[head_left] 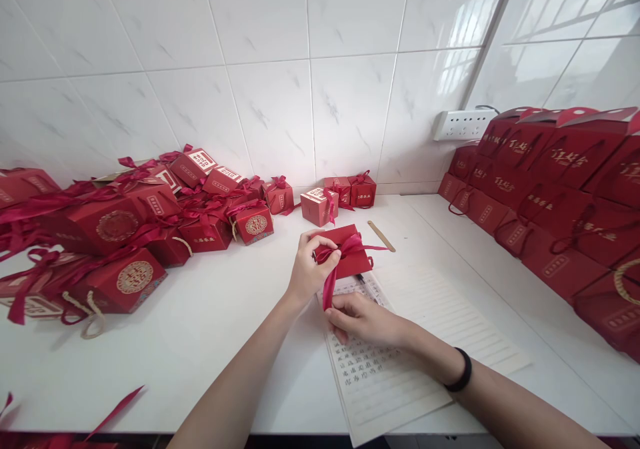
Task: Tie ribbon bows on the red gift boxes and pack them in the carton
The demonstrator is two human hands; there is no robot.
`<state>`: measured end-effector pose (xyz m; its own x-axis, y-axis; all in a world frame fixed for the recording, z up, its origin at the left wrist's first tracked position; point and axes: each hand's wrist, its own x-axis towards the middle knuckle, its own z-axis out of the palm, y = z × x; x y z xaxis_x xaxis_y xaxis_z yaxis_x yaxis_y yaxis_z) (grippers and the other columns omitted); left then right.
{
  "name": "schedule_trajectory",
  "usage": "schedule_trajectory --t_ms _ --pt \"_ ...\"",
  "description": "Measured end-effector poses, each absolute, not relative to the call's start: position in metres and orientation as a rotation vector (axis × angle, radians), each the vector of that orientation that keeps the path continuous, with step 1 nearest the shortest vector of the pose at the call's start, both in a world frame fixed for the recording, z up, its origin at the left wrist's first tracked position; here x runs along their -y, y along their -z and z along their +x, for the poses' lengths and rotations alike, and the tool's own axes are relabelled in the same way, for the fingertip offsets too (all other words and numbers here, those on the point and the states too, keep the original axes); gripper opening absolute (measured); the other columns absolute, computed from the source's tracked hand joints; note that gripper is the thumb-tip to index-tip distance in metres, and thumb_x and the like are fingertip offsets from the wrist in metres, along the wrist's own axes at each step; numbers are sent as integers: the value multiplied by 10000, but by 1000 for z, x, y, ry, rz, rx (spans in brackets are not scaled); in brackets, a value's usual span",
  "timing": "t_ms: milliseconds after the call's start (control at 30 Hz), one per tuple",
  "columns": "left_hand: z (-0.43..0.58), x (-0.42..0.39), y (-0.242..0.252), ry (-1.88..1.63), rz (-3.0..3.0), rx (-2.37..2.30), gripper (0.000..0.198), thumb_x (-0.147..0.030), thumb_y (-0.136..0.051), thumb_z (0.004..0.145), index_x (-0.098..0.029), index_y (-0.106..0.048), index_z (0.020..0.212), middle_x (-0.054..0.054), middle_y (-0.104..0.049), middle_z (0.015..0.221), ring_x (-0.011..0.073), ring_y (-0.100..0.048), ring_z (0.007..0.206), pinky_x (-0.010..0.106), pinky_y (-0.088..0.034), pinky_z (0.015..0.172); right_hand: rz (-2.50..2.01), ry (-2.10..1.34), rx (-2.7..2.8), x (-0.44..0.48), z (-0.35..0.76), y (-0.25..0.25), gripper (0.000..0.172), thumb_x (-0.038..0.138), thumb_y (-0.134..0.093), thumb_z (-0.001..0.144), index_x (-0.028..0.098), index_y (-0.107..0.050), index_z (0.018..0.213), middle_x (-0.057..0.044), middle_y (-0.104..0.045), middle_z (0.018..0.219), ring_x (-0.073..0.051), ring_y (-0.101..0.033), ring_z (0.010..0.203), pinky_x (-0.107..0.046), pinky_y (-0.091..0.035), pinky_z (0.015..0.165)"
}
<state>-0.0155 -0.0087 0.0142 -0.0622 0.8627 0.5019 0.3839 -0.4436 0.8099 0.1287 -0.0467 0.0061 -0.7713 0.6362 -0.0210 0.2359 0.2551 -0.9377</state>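
A red gift box [356, 263] sits at the middle of the white table, with a magenta ribbon [329, 289] looped in a bow across its top. My left hand [313, 262] pinches the bow between thumb and fingers at the box's left side. Nearer to me, my right hand [357, 319] is closed on the ribbon's hanging tail, over a handwritten sheet [367, 369]. A black band circles my right wrist. Part of a dark pen [360, 278] shows beside the box's near edge.
Ribboned red boxes [117, 226] are heaped at left. Stacked red boxes [545, 202] with rope handles fill the right side. Small boxes [320, 206] stand near the tiled wall [270, 102]. A gold-coloured strip [381, 236] and a power strip [464, 124] are also here.
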Motion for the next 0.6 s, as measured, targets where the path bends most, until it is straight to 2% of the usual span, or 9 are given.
schedule_trajectory --t_ms 233,367,467,600 --pt "-15 9 -14 -1512 1788 -1336 39 -226 -615 747 -207 -638 771 54 -547 1013 196 -562 1035 336 -462 939 -759 -1520 2223 48 129 -9 316 233 -424 904 165 -504 606 23 -550 578 -82 -486 521 -200 -397 541" --pt "-16 7 -14 -1526 1796 -1328 34 -230 -620 751 -209 -640 768 52 -551 1001 187 -577 993 324 -485 896 -787 -1426 2135 47 135 -15 335 374 -481 886 167 -549 631 36 -502 509 -74 -434 420 -194 -342 424" --pt "-16 6 -13 -1525 1779 -1323 28 -231 -631 740 -207 -638 752 50 -547 995 185 -586 980 315 -497 866 -848 -1210 1782 37 149 -23 449 557 -475 853 181 -529 613 59 -405 411 -72 -350 333 -203 -277 347" --pt "-17 6 -12 -1507 1789 -1295 36 -236 -639 732 -208 -632 755 56 -535 1030 191 -576 1027 316 -490 883 -1046 -817 1342 15 171 -28 447 613 -496 824 196 -500 664 59 -400 469 -76 -349 382 -206 -276 363"
